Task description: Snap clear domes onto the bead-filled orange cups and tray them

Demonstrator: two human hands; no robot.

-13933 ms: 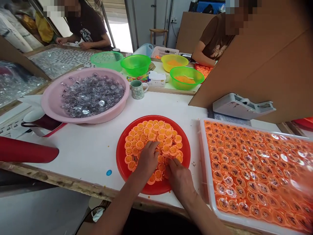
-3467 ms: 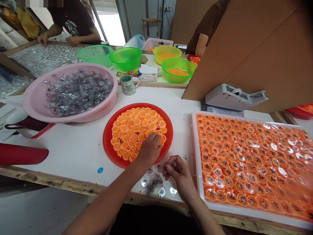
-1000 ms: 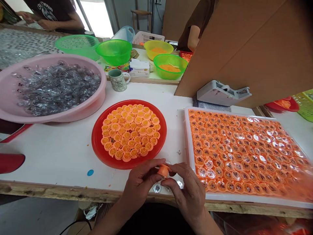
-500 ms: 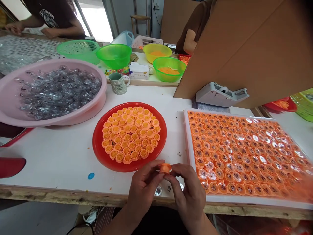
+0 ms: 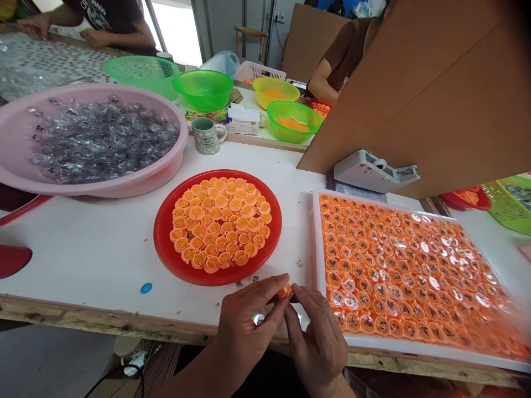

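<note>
Between the fingertips of both hands, above the table's front edge, is a small orange plastic piece [image 5: 285, 291]. My left hand [image 5: 249, 320] pinches it from the left, and my right hand [image 5: 317, 331] grips its right side. The fingers partly cover the piece. A small clear dome [image 5: 258, 319] shows on the table behind my left fingers. Beyond my hands lies a red round tray [image 5: 166, 251] bearing many orange round pieces [image 5: 219, 240]. To the right, a white tray [image 5: 316, 243] holds rows of orange pieces with dark printed pictures under shiny tops.
A pink basin [image 5: 182, 149] of clear domes stands at the left, near a mug [image 5: 207, 136]. Green bowls [image 5: 203, 91] line the back. A cardboard sheet [image 5: 415, 99] leans behind a tape dispenser [image 5: 375, 171]. A blue disc [image 5: 146, 288] lies front left. Two co-workers sit beyond.
The orange piece has been tilted from upright onto its side between my fingers. My left fingers now cover more of it. The camera view has shifted slightly.
</note>
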